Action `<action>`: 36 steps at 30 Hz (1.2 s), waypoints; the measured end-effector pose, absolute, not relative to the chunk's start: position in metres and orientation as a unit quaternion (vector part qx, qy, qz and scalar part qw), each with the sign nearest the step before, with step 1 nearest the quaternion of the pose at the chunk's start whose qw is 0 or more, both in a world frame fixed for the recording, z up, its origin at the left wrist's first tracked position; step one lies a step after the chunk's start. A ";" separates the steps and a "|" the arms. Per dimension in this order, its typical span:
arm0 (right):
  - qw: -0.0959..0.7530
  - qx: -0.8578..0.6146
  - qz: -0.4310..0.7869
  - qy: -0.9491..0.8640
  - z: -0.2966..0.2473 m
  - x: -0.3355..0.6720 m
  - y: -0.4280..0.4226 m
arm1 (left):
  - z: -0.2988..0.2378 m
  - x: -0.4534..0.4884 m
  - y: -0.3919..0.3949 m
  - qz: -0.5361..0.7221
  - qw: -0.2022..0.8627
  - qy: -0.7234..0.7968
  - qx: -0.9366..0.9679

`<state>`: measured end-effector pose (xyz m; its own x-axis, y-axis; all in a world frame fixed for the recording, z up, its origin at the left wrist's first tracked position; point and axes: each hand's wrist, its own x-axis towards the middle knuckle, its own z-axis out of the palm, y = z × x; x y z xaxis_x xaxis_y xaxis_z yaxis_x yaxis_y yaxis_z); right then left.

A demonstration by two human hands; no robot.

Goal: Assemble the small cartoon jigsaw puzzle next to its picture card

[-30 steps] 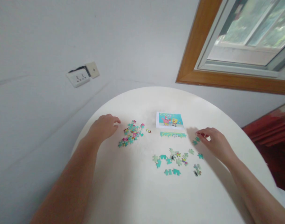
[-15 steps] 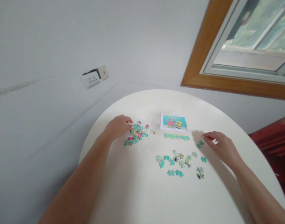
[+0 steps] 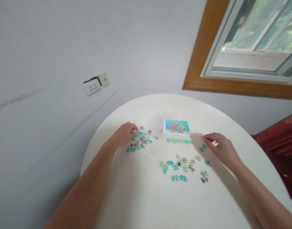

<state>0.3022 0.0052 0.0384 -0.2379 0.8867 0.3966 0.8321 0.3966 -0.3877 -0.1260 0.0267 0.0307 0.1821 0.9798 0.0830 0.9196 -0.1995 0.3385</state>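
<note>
Your left hand [image 3: 128, 132] sat at the near-left fringe of the pile [image 3: 139, 141], fingers curled narrow; whether they had a piece, you could not tell from here. Your right hand [image 3: 217, 144] hung just beyond the green pair [image 3: 203, 148], thumb and fingertips nearly together; again, no telling if anything was pinched. The strip [image 3: 179, 141] lay just on the near side of the card [image 3: 176, 127], the loose pieces [image 3: 176, 163] nearer you. The step looked like picking over pieces; it probably called for a light fingertip pinch, taking from the pile's fringe and checking colour against the card, without nudging the strip. Edges: the table [image 3: 136, 190] curved round on both sides, your left forearm crossing its left rim, the wall [image 3: 146, 47] behind its far rim. Best room was the broad white stretch nearest you; between strip and loose pieces the gap was narrower, so a low wrist risked dragging pieces.
</note>
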 end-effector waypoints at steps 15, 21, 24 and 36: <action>0.105 -0.312 0.053 -0.943 0.047 0.084 0.010 | 0.031 -0.133 0.028 0.174 0.184 0.598 0.761; 0.101 -0.344 0.047 -0.932 0.046 0.089 0.009 | 0.033 -0.136 0.026 0.191 0.212 0.600 0.747; 0.119 -0.366 0.063 -0.921 0.049 0.084 0.013 | 0.038 -0.136 0.023 0.184 0.234 0.601 0.741; 0.109 -0.431 0.057 -0.894 0.045 0.055 0.025 | 0.050 -0.142 0.017 0.121 0.269 0.605 0.740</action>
<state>0.0547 0.0249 0.0450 -0.6041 0.7835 0.1457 0.7585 0.6213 -0.1966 -0.1418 0.0165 0.0502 0.2400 0.9597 -0.1461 0.8299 -0.1247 0.5438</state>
